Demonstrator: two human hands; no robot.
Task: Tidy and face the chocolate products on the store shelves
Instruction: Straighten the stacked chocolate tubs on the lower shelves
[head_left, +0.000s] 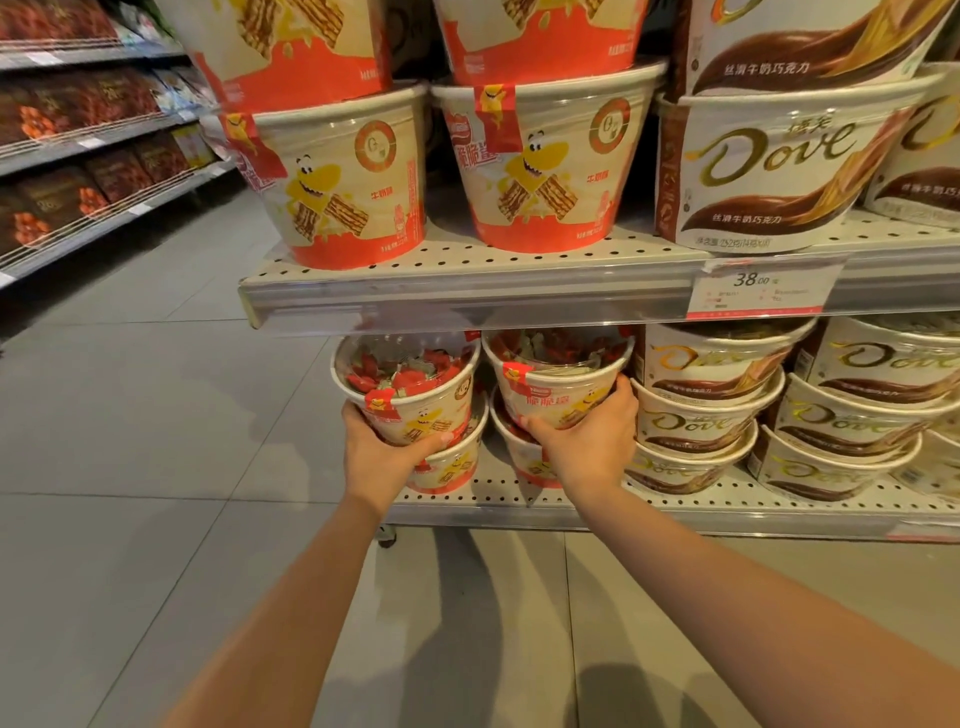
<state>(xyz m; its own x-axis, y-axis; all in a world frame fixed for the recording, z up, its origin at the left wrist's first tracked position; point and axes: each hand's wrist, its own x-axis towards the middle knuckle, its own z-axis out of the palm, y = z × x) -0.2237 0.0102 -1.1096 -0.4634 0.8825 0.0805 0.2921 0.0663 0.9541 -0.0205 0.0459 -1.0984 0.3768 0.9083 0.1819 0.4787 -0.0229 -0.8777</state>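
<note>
Both arms reach to the lower perforated white metal shelf (727, 501), each hand on one tub. The left hand (382, 454) cups the underside of the left red-and-cream wafer chocolate tub with a clear lid (410, 392), fingers curled round its base; that tub sits on top of a second like tub (449, 467) at the shelf's left end. The right hand (587, 441) wraps the right red-and-cream wafer tub (561, 379), thumb across the front and fingers round its right side; it too rests on another like tub (524, 457). That makes four wafer tubs on this level, in two stacks of two standing side by side. Just right of them stand two stacks of white-and-brown Dove chocolate tubs (706, 421), three visible in each, and more run off the right edge. On the upper perforated shelf (467, 280) four larger wafer tubs (343, 182) stand in two stacks of two, beside Dove tubs. A white price label reading 38.00 (761, 288) clips onto that shelf's front rail. The floor is pale grey tile (130, 467), and across the aisle on the left grey shelves hold dark brown chocolate bags (78, 156).
</note>
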